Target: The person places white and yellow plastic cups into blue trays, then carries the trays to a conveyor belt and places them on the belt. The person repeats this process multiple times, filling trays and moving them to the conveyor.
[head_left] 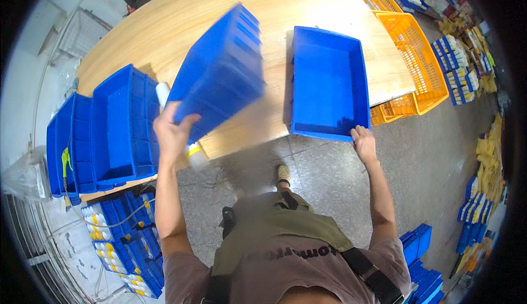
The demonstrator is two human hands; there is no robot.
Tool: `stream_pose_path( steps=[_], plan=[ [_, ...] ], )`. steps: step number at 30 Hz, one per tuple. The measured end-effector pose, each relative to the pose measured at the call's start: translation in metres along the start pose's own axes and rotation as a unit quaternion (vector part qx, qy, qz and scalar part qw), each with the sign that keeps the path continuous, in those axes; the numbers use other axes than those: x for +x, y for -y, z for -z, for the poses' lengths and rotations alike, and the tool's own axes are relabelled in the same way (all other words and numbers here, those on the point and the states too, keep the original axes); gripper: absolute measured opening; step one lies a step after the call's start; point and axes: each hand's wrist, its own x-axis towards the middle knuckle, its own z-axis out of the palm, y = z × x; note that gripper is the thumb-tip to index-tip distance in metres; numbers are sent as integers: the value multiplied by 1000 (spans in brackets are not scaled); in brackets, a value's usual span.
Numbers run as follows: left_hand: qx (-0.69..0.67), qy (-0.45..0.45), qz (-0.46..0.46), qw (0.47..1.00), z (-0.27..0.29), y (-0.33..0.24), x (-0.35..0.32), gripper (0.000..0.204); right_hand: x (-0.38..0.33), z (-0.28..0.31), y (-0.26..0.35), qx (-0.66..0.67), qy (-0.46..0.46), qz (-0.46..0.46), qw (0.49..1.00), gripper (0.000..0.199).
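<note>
The wood-grain worktop (269,7) carries most of the load and serves as the reference for everything here. Along its right edge stand orange slatted crates (411,51), apparently parked there to stay within reach without using up surface. Two blue plastic bins, an inner one (116,134) and an outer one (68,144), sit side by side at its left end, likely grouped to leave the middle free.

Above the worktop's near-middle part, the tilted blue bin (215,79) is held by the left hand (172,134), whose fingers grasp its near end, thumb against the wall; a one-ended grip probably explains the steep slant (blur hides whether any edge touches down). The right-hand blue bin (330,79) lies flat, jutting past the worktop's near edge, which presumably gives the right hand (363,143) room: its fingers are curled over the near right corner, seemingly steadying it.

At the worktop's left end, a yellow-green trigger nozzle (66,161) rests against the outer bin. Smallest, a white cylinder (163,93) stands beside the inner bin.
</note>
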Motion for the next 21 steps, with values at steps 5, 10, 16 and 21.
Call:
stream_pose_path(
  steps=[5,10,16,21],
  plan=[
    [-498,-216,206,814,-24,23,59,43,-13,-1,-16,42,-27,21,999,9],
    [-622,-258,293,678,-42,38,68,48,-11,-3,-17,62,-16,25,998,17],
    [-172,-109,86,975,-62,20,1,38,0,-4,-37,69,-11,58,996,21],
    [115,74,-220,966,-115,22,-24,25,31,19,-43,53,186,13,981,36]
  ],
)
